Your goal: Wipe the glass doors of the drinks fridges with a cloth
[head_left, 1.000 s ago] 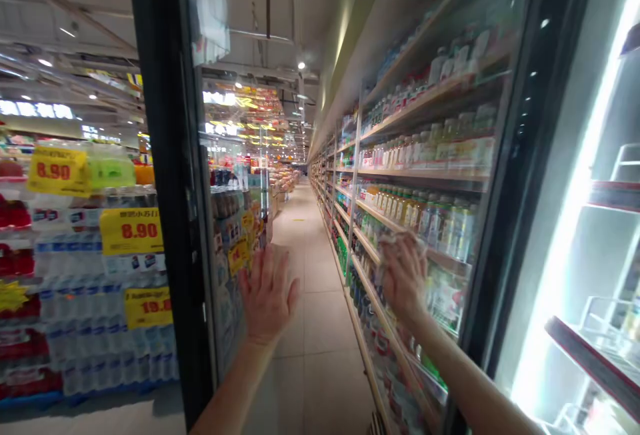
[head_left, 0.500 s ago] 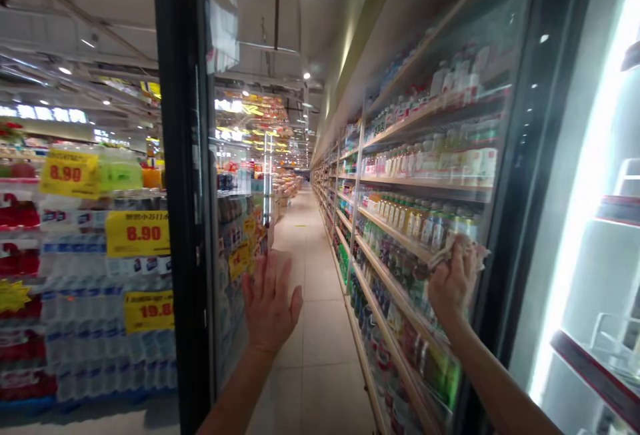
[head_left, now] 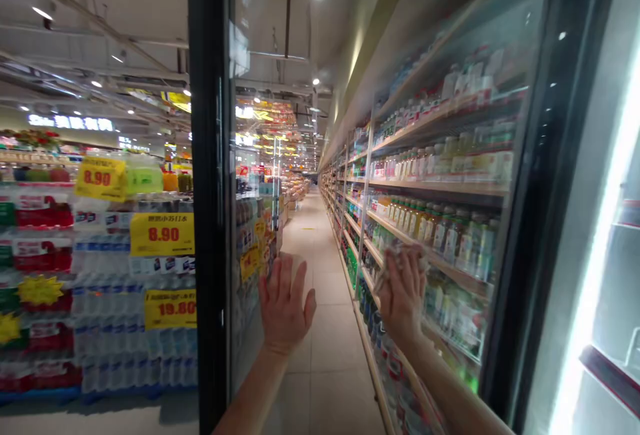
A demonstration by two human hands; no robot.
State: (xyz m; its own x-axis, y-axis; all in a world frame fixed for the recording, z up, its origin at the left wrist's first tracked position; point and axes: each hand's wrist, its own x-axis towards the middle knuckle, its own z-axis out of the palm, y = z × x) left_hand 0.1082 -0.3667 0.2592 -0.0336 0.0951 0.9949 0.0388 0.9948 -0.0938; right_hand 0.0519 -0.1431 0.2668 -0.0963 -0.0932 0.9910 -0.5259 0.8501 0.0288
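A tall glass door (head_left: 330, 348) in a black frame (head_left: 210, 188) stands before me. Against the pane, left of its middle, my left hand (head_left: 286, 308) is flat with the fingers spread and nothing in it. My right hand (head_left: 403, 298) presses a crumpled pale cloth (head_left: 423, 263) to the glass, right of the middle. The hand covers much of the cloth, and motion blurs both a little.
Shelves of bottled drinks (head_left: 455, 238) and a long tiled aisle (head_left: 310, 275) show in the glass. Stacked packs of bottles (head_left: 135, 315) with yellow price signs (head_left: 163, 233) stand on the left. A lit cooler interior (head_left: 590, 288) borders the door on the right.
My right hand has slid the cloth left across the pane, away from the right frame. My left hand keeps its flat pose on the glass. The view has turned slightly left.
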